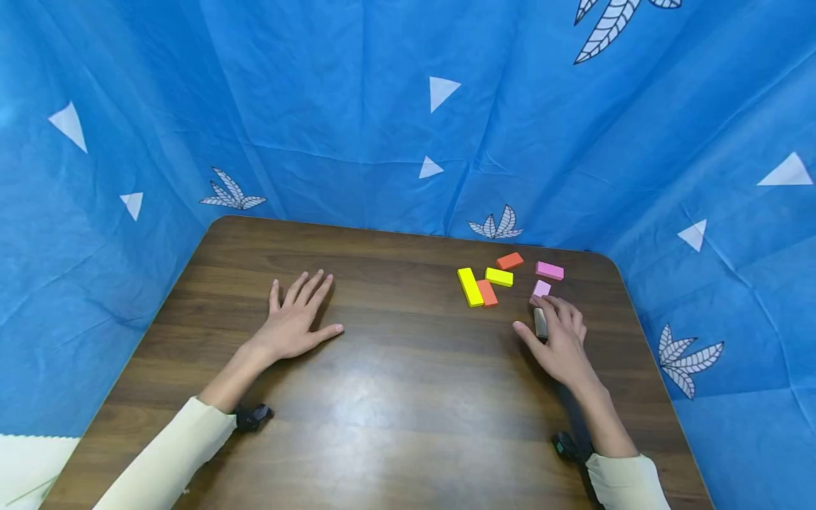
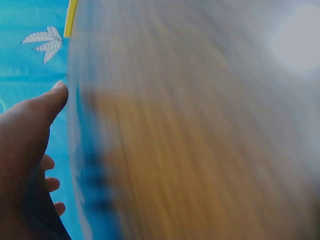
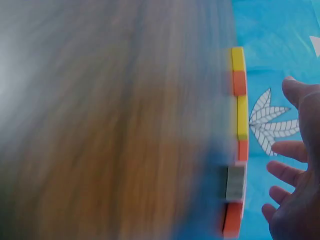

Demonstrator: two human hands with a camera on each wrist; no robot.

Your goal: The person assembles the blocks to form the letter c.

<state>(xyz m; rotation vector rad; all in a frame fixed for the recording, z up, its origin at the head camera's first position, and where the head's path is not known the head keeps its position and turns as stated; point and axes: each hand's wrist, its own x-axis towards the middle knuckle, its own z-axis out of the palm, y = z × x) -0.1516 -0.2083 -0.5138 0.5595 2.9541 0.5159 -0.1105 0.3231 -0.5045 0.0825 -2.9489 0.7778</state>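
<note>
My left hand [image 1: 292, 327] is over the left part of the table, fingers spread and straight, holding nothing. Its thumb [image 2: 52, 100] shows at the left of the left wrist view. On the right, my right hand [image 1: 562, 343] is above the table with loosely bent fingers and nothing in its grasp. Nearest to it is a grey block [image 1: 540, 323], seen between thumb and fingers. Just beyond the fingertips lies a light pink block [image 1: 541, 288]. The right wrist view shows the grey block [image 3: 236, 183] and a red-orange block [image 3: 232, 220], which the hand hides in the head view.
Farther back on the wooden table [image 1: 382, 297] lie a long yellow block [image 1: 470, 287], an orange block [image 1: 487, 293] against it, a shorter yellow block [image 1: 499, 277], a red-orange block [image 1: 510, 261] and a pink block [image 1: 550, 270]. Blue cloth [image 1: 331, 113] hangs behind and at both sides.
</note>
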